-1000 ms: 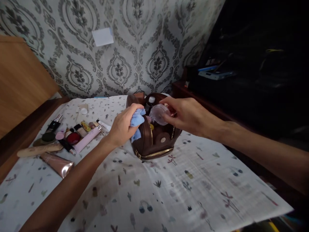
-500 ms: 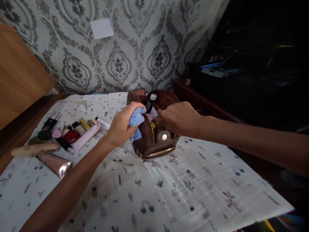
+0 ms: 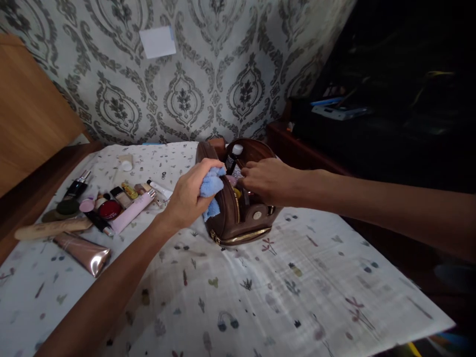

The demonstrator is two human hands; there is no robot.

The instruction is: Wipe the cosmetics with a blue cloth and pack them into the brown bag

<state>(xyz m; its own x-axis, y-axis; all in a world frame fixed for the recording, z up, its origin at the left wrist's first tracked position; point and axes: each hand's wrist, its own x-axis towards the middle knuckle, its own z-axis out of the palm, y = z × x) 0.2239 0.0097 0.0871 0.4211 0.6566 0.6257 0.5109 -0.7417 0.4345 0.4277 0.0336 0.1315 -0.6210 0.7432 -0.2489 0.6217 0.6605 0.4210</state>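
Note:
An unzipped brown handbag (image 3: 225, 225) stands on the patterned cloth, its gold zip running round the opening. My left hand (image 3: 189, 196) is closed on a crumpled light-blue cloth (image 3: 211, 184) and rests against the bag's left side. Over the opening, my right hand (image 3: 269, 179) reaches in with curled fingers; the bag's edge and the hand itself hide what they hold, if anything. Inside stands a dark bottle with a white cap (image 3: 234, 156). A glittery silver item (image 3: 236, 172) and small pink and yellow things lie beside the fingers.
Left of the bag lies a group of cosmetics: a pink tube (image 3: 134, 212), a rose-gold tube (image 3: 84, 252), a red round case (image 3: 109, 209) and several bottles. A white printed sheet (image 3: 282, 297) covers the surface. Behind is a patterned wall (image 3: 211, 64); dark furniture stands right.
My right hand has shifted slightly at the bag's opening, its fingers now more spread over the contents. My left hand and the blue cloth stay nearly in place.

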